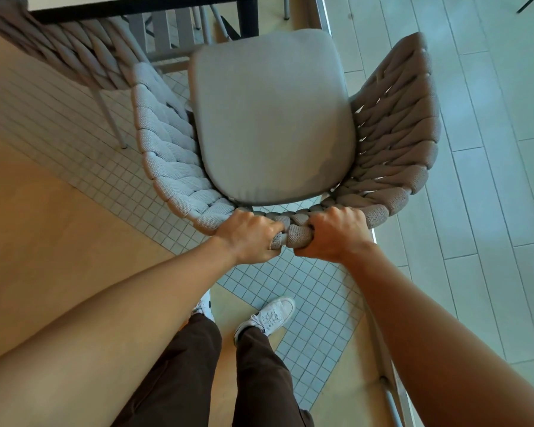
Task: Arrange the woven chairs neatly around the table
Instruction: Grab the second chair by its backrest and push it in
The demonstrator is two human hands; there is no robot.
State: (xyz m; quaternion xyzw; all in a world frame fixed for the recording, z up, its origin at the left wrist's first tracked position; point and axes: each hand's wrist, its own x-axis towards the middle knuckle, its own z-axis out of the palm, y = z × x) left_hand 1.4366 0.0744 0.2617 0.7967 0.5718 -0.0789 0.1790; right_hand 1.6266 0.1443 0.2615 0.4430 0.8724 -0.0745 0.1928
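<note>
Chair point(272, 118), woven, cushioned, facing the table point(136, 7) with its front edge near it, gripped at the backrest top by left hand point(248, 237) and right hand point(332, 235), fingers curled tight around the weave; step: positioning; next move likely a straight push under the table.

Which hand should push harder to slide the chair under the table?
Probably the right hand: the chair sits right of the table. The left hand grips the backrest beside it.
</note>
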